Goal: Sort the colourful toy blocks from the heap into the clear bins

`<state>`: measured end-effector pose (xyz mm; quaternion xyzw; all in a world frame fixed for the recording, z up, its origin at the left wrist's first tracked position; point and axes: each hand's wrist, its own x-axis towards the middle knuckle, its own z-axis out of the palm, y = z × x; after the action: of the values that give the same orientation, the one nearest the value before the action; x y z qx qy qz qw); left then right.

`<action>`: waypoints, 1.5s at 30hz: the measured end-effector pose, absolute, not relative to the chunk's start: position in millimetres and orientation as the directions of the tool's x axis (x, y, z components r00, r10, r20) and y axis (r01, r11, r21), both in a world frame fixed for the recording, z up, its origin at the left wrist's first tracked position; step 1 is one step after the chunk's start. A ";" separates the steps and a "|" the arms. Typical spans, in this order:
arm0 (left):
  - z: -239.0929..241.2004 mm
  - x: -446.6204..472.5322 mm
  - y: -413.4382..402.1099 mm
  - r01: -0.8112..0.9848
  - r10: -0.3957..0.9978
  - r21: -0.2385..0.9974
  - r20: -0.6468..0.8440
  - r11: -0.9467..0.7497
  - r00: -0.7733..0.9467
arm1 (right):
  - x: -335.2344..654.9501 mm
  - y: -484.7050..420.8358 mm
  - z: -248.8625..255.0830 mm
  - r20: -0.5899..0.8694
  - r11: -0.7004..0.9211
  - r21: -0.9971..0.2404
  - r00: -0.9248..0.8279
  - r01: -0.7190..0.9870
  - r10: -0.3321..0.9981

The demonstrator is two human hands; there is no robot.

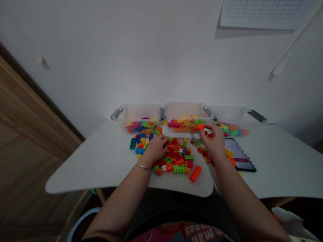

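Note:
My right hand point(214, 139) is raised at the front of the middle plastic box, thumb and forefinger closed on a small orange toy brick point(201, 126). My left hand point(156, 148) rests on the left part of a loose pile of coloured toy bricks point(174, 156). Its fingers are curled down among the bricks, and whatever they grip is hidden. A teal brick point(133, 144) lies left of the pile. Near the front edge lies a long orange brick point(195, 173), apart from both hands.
Along the wall stand three clear boxes: a left box point(141, 111), a middle box point(185, 107) and a right box point(229, 111), all holding coloured pieces. A phone point(239, 156) lies right of my right forearm on the white table point(96, 161). More bricks lie beside that forearm.

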<state>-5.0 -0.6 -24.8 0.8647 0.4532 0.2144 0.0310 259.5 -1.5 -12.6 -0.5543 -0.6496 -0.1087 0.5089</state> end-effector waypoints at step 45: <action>-25.6 -4.4 -1.1 0.780 0.800 0.233 0.342 -0.581 0.493 | 255.8 -9.5 -50.5 0.539 0.329 -0.076 -0.239 0.941 0.808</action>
<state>-4.4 -1.1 -25.6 0.8638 0.4573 0.2103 0.0233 255.8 -9.5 -50.5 -0.5636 -0.7757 -0.1332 0.2507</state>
